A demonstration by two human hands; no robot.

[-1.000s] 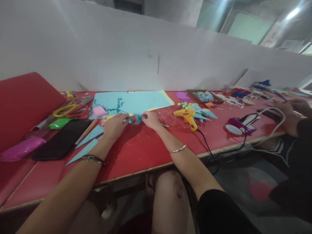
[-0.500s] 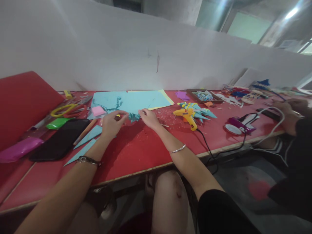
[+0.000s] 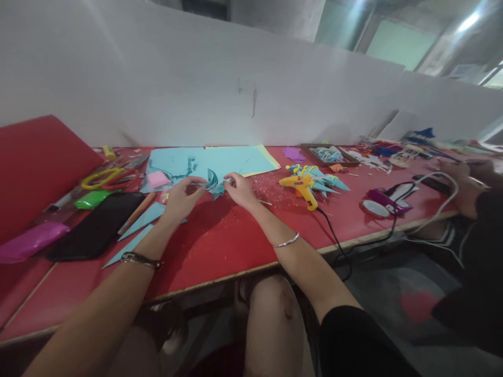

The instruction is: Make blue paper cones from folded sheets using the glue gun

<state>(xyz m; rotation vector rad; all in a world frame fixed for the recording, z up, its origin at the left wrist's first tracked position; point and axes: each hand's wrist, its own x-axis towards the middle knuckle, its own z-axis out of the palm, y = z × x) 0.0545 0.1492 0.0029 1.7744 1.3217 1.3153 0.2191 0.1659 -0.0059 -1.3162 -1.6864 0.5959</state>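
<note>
Between my hands, above the red tabletop [image 3: 231, 241], is a crinkled teal paper piece [image 3: 214, 184] with curled, pointed edges. My left hand [image 3: 184, 196] pinches its left side between thumb and fingers. On its right side, my right hand [image 3: 239, 189] grips it with the fingertips. Behind the piece lie flat light-blue paper sheets [image 3: 230, 159], with a yellow sheet edge showing under them. Cut blue paper triangles [image 3: 147, 220] rest beside my left forearm. A yellow hot glue gun [image 3: 301, 187] lies to the right of my right hand, against a spiky blue paper shape [image 3: 328, 180].
At left are a black phone [image 3: 98, 225], yellow-handled scissors [image 3: 101, 178], and green [image 3: 93, 199] and magenta [image 3: 33, 242] packets. A brown tray [image 3: 351, 161] of scraps stands at the back right. Cords hang over the front edge. Another person's hands [image 3: 466, 178] are at far right.
The teal paper between my hands has turned, and a curled part now stands up higher. Both hands stay in nearly the same place.
</note>
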